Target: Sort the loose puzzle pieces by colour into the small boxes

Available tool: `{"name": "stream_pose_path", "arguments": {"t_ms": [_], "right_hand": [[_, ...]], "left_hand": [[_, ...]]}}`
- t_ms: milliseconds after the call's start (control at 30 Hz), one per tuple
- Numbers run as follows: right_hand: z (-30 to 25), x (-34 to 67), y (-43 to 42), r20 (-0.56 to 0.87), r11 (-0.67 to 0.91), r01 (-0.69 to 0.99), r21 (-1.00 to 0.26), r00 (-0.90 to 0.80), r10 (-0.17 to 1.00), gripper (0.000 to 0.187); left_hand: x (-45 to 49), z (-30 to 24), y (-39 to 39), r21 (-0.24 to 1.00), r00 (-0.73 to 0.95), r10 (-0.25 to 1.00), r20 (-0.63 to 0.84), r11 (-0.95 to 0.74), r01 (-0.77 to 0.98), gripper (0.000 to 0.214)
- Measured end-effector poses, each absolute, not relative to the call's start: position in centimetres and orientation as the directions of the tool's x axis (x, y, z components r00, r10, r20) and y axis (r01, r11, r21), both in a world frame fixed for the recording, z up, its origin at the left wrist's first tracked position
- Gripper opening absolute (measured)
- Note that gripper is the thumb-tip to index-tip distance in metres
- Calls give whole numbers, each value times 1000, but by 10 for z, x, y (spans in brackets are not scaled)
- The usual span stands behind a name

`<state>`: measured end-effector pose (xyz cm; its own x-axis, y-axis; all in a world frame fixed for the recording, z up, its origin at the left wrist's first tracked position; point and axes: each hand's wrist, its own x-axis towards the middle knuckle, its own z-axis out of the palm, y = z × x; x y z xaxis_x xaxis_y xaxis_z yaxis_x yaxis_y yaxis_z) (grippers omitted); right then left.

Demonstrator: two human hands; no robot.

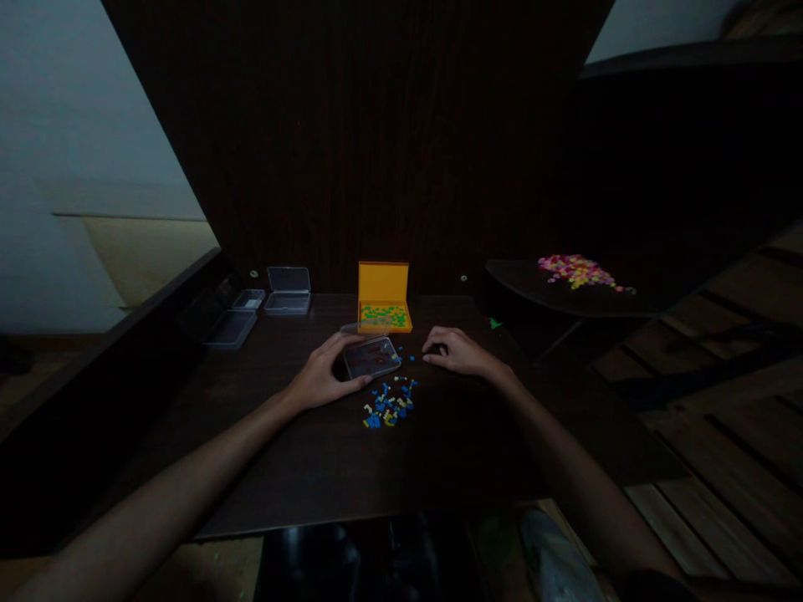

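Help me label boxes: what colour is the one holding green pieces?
The box is yellow with a more orange rim, shown in the head view.

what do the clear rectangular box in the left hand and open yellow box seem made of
Clear rectangular box: probably smooth transparent plastic, since the dark brown tabletop shows through. Open yellow box: likely opaque plastic, its lid evenly coloured; dim light leaves finish unclear.

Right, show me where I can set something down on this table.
The tabletop looks bare between the loose pieces and its front edge and, dimly, between the pieces and right forearm. It's crowded behind the pieces: left hand, clear box, yellow box.
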<state>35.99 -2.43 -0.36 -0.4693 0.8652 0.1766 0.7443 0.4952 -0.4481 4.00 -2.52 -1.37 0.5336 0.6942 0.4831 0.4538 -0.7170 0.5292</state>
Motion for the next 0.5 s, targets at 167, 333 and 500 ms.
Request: {"name": "stream_pose_path", "arguments": {"t_ms": [167, 333, 500], "right_hand": [[-4, 360, -24, 178, 504, 738, -449, -478, 860, 10], [-3, 358, -25, 229, 526, 713, -463, -477, 848, 12], [-3, 351, -28, 289, 554, 688, -469, -473, 832, 12]], "left_hand": [[40, -15, -25, 526, 538, 690, 483, -721, 452, 57], [40, -14, -26, 528, 540, 688, 484, -722, 447, 56], [40, -15, -25, 526, 544, 685, 485, -725, 444, 57]]}}
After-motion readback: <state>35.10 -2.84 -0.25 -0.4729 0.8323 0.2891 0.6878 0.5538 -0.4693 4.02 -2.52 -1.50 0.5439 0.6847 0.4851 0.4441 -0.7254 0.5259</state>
